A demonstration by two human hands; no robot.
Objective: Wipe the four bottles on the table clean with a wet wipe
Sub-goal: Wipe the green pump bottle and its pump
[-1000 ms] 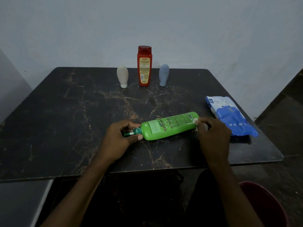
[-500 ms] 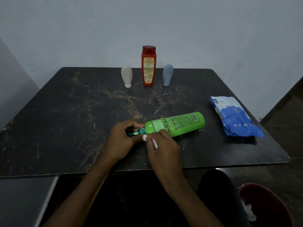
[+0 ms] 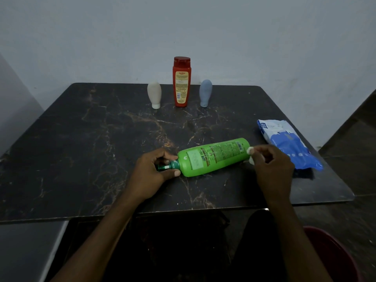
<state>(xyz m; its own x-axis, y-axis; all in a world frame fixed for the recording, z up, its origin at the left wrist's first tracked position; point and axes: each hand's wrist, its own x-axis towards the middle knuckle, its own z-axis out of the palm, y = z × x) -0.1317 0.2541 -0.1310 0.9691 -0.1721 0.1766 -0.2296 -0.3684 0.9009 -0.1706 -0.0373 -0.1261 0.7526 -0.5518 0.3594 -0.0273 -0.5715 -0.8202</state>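
Head view: the green bottle (image 3: 213, 157) lies on its side on the dark marbled bench (image 3: 81, 149). Its printed label faces up, its dark green cap (image 3: 165, 166) points left and its base right. The left hand (image 3: 151, 178) has its grip curled round the cap. At the green bottle's base, the right hand (image 3: 272, 169) pinches a balled white wet wipe (image 3: 250, 151) in a narrow grip. Well behind the green bottle stand a red bottle (image 3: 181, 84), a beige tube (image 3: 154, 94) and a grey-blue tube (image 3: 205, 92). A blue wipe pack (image 3: 289, 143) lies just right of the green bottle.
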